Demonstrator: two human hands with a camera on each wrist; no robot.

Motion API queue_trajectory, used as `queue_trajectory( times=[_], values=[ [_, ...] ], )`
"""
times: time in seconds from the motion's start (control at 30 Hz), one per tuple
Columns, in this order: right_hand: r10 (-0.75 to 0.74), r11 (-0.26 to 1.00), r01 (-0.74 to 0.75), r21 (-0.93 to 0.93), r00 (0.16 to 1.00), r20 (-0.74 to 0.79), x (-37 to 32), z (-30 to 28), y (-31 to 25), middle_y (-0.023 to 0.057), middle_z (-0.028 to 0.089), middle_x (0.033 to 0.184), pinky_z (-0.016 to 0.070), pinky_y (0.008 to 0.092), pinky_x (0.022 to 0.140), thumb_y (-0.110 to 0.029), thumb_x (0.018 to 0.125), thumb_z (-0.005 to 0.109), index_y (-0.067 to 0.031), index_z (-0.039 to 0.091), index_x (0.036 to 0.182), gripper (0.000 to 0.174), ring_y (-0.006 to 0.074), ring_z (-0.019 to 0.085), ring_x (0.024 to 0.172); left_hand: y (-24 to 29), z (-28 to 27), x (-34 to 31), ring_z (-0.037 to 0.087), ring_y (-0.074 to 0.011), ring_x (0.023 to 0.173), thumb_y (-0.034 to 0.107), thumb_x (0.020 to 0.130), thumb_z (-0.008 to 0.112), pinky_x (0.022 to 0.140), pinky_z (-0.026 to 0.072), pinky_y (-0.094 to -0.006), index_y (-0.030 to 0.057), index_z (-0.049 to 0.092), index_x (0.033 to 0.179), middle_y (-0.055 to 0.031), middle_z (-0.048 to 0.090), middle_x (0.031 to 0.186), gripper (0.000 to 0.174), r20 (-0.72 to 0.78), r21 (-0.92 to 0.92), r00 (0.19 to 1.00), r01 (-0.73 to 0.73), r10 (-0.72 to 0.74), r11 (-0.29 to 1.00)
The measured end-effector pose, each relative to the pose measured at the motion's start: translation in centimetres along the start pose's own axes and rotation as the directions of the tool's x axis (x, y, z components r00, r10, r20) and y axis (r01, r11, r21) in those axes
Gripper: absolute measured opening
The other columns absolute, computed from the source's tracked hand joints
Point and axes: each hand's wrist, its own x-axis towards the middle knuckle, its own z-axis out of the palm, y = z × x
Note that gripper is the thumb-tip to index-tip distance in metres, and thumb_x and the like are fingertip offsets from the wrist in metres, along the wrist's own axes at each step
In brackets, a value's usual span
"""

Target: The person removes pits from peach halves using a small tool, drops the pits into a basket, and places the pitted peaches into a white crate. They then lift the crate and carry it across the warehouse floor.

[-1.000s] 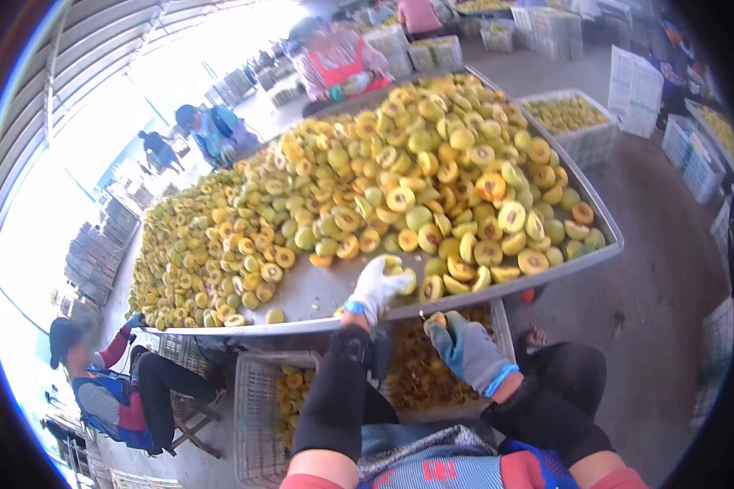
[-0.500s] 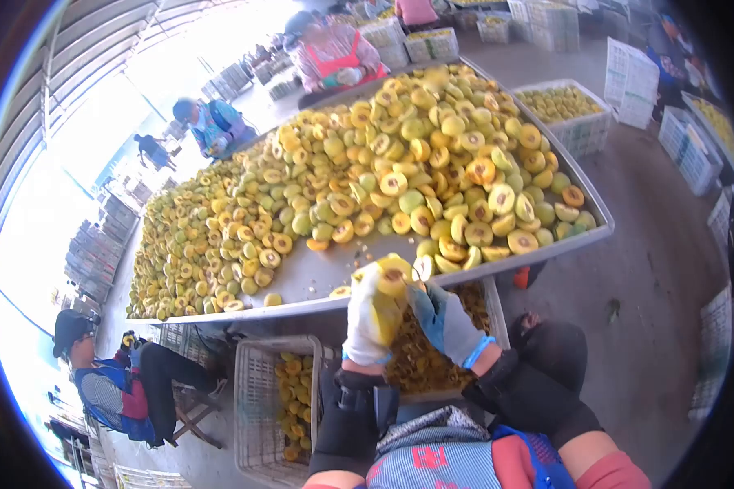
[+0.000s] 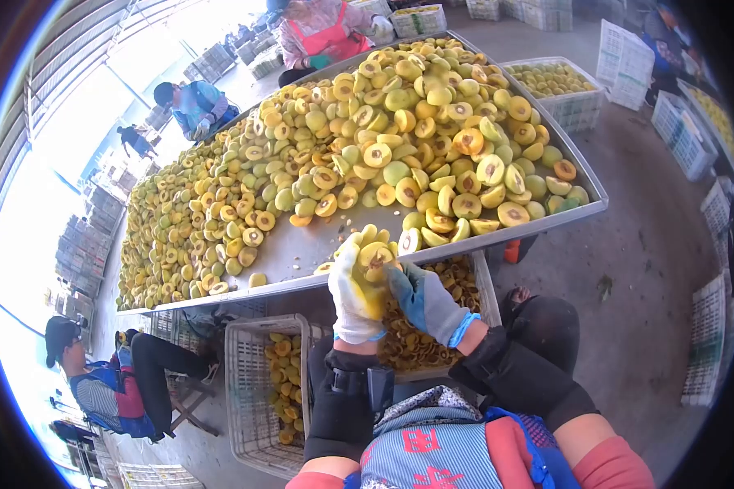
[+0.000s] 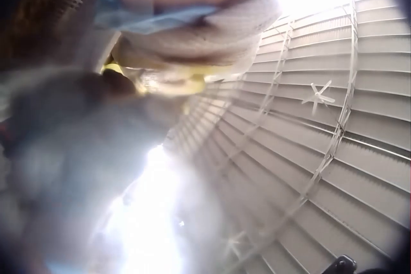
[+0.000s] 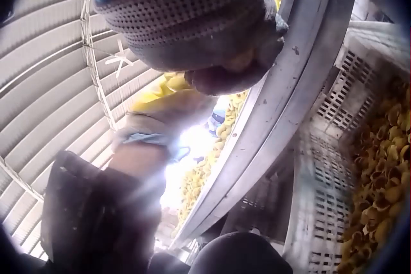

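Note:
My left hand [image 3: 353, 297], in a white glove stained yellow, holds several halved peaches in front of the table's near edge. A cut peach half [image 3: 376, 257] with a brown centre faces up among them. My right hand [image 3: 434, 303], in a blue-grey glove, meets this half with curled fingers. Between those fingers is a small tan-handled tool, mostly hidden now. In the right wrist view the curled right hand [image 5: 192, 33] overlaps the yellow-stained left glove [image 5: 160, 110]. The left wrist view is blurred. A big heap of halved peaches [image 3: 326, 155] covers most of the metal table [image 3: 289, 248].
Under the table edge stands a crate of brown scraps [image 5: 379, 184]. Left of it, another crate [image 3: 243, 399] holds peach pieces. A seated person [image 3: 98, 391] works at the left, two more across the table. A full crate [image 3: 575, 110] stands beyond the right edge.
My left hand has come back from the table's near edge with peach halves. The right hand has moved left and up to meet it. The head view has shifted slightly.

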Motion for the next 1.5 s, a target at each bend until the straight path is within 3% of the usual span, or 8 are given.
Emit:
queue_trajectory(
  times=[0.23,0.3,0.73,0.8,0.9,1.1,1.27,1.5],
  values=[
    [-0.031,0.991,0.025,0.130,0.999,0.043,-0.4,1.0,1.7,0.0195,0.072,0.094,0.0530,0.0350,0.076,-0.033,0.104,0.054,0.0022,0.065,0.114,0.038,0.0134,0.063,0.088,-0.2,0.2,0.4,0.066,-0.0208,0.103,0.020,0.104,0.050,0.087,0.0566,-0.0341,-0.0011,0.060,0.121,-0.0116,0.067,0.117,0.029,-0.114,0.000,0.990,0.081,-0.080,0.997],
    [0.057,0.949,-0.064,0.310,0.998,0.030,-0.6,1.8,1.5,-0.0005,0.067,0.088,0.0500,0.0267,0.070,-0.027,0.105,0.054,-0.0021,0.068,0.106,0.029,0.0054,0.053,0.085,-0.3,-0.3,-0.1,0.067,-0.0244,0.102,0.031,0.103,0.054,0.088,0.0566,-0.0388,0.0045,0.061,0.120,-0.0120,0.069,0.113,0.032,-0.027,0.170,1.000,0.015,-0.011,0.985],
    [0.090,0.964,-0.148,0.220,0.963,0.254,-1.5,1.6,1.3,-0.0031,0.059,0.074,0.0418,0.0241,0.058,-0.053,0.104,0.045,-0.0055,0.066,0.102,0.053,0.0067,0.050,0.064,3.3,0.1,-1.2,0.067,-0.0253,0.093,0.031,0.102,0.053,0.080,0.0574,-0.0363,0.0008,0.061,0.115,-0.0159,0.068,0.104,0.034,0.137,0.198,0.959,0.221,-0.250,0.955],
    [0.191,0.954,-0.250,0.165,0.931,0.310,-1.8,1.4,0.7,-0.0032,0.056,0.068,0.0404,0.0251,0.053,-0.058,0.103,0.043,-0.0078,0.065,0.094,0.055,0.0078,0.047,0.058,3.6,0.6,-1.2,0.068,-0.0241,0.087,0.031,0.101,0.054,0.072,0.0571,-0.0344,-0.0002,0.064,0.111,-0.0149,0.070,0.096,0.034,0.066,0.344,0.967,0.210,-0.247,0.915],
    [0.312,0.406,-0.847,0.342,0.481,0.820,-2.0,-1.7,-4.3,-0.0062,0.041,0.058,0.0297,0.0249,0.042,-0.068,0.099,0.041,-0.0137,0.055,0.079,0.059,0.0069,0.035,0.046,3.6,0.5,-0.8,0.067,-0.0210,0.072,0.029,0.101,0.053,0.063,0.0530,-0.0297,0.0001,0.068,0.103,-0.0119,0.070,0.082,0.033,0.096,0.362,0.958,0.220,-0.272,0.906],
    [0.521,0.609,-0.776,0.164,0.547,0.655,-2.6,-1.5,-5.0,-0.0070,0.034,0.059,0.0227,0.0224,0.040,-0.077,0.090,0.046,-0.0192,0.044,0.073,0.061,0.0061,0.028,0.044,2.9,-1.3,0.1,0.067,-0.0197,0.068,0.030,0.102,0.051,0.063,0.0521,-0.0281,-0.0010,0.069,0.095,-0.0116,0.070,0.078,0.036,0.186,0.598,0.913,0.188,-0.363,0.779],
    [0.307,0.354,-0.887,0.296,0.409,0.859,-2.4,-1.4,-2.3,-0.0082,0.031,0.057,0.0189,0.0227,0.039,-0.075,0.093,0.044,-0.0190,0.046,0.073,0.059,0.0054,0.027,0.043,1.8,-0.5,-1.6,0.066,-0.0198,0.067,0.027,0.102,0.049,0.061,0.0514,-0.0282,-0.0024,0.068,0.090,-0.0136,0.068,0.076,0.037,0.144,0.179,0.979,0.117,-0.143,0.977],
    [0.463,0.441,-0.883,0.161,0.377,0.802,-2.9,-1.2,-3.2,-0.0086,0.034,0.057,0.0234,0.0193,0.036,-0.075,0.094,0.042,-0.0171,0.048,0.078,0.060,0.0035,0.029,0.042,2.7,-1.1,-1.5,0.065,-0.0216,0.066,0.033,0.103,0.047,0.063,0.0535,-0.0311,-0.0019,0.062,0.085,-0.0148,0.068,0.075,0.042,0.112,0.522,0.935,0.233,-0.336,0.821]
  ],
)
